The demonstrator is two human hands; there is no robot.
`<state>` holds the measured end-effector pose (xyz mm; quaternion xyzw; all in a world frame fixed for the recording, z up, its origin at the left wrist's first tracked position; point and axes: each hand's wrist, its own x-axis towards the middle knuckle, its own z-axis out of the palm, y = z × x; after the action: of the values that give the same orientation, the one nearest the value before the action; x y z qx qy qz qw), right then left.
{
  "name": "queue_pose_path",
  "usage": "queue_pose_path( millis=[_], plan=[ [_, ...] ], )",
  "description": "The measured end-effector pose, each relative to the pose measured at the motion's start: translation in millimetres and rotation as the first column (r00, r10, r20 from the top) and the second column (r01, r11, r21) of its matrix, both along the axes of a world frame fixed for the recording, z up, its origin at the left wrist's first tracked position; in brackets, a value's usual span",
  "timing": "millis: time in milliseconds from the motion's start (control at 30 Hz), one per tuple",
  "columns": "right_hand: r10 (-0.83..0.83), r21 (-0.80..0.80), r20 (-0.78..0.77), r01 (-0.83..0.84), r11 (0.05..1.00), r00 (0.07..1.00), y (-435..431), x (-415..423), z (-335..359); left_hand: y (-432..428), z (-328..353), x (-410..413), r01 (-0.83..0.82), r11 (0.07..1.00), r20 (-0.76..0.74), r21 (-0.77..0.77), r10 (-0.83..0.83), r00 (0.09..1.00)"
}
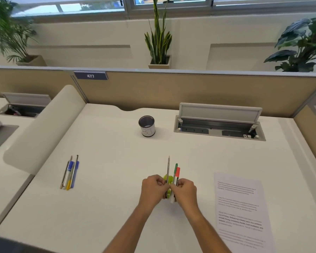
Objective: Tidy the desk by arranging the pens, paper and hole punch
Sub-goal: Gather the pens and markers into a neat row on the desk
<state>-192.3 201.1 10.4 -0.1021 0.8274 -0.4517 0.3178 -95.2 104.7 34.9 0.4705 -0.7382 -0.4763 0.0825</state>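
Observation:
Both hands meet at the desk's middle front around a bundle of pens (174, 172): a thin pencil-like stick, a green pen, a red-capped marker and something lime green. My left hand (152, 187) grips the bundle from the left, and my right hand (185, 189) grips it from the right. The lower ends are hidden by the fingers. A second group of several pens (69, 173), blue, yellow and dark, lies side by side at the left. A printed paper sheet (243, 210) lies flat at the right front. I see no hole punch.
A dark pen cup (147, 126) with a white label stands at the desk's middle back. An open cable tray (219, 128) with a raised lid sits at the back right. A beige partition runs along the back, and a rounded white divider (44, 130) bounds the left.

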Motion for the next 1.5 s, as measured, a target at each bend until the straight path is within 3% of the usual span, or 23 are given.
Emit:
queue_pose_path(
  millis=[167,500,800,1033,1500],
  plan=[
    [0.04,-0.039,0.009,-0.039,0.998,0.999,-57,42,8,-58,4,51,-0.054,0.998,-0.039,0.033,0.055,0.998],
    [0.185,0.001,0.09,-0.186,0.983,0.979,-208,186,11,-217,-20,205,-0.14,0.99,0.064,-0.007,0.141,0.988],
    [0.301,0.156,0.044,-0.304,0.94,0.953,-315,260,5,-331,-32,304,-0.325,0.945,0.157,-0.038,0.326,0.932],
    [0.372,0.272,-0.01,-0.355,0.894,0.928,-357,277,-17,-369,-48,326,-0.372,0.921,0.246,-0.115,0.389,0.888],
    [0.415,0.356,-0.134,-0.347,0.868,0.9,-389,279,-39,-393,-59,323,-0.237,0.96,0.321,-0.151,0.275,0.907]
  ],
)
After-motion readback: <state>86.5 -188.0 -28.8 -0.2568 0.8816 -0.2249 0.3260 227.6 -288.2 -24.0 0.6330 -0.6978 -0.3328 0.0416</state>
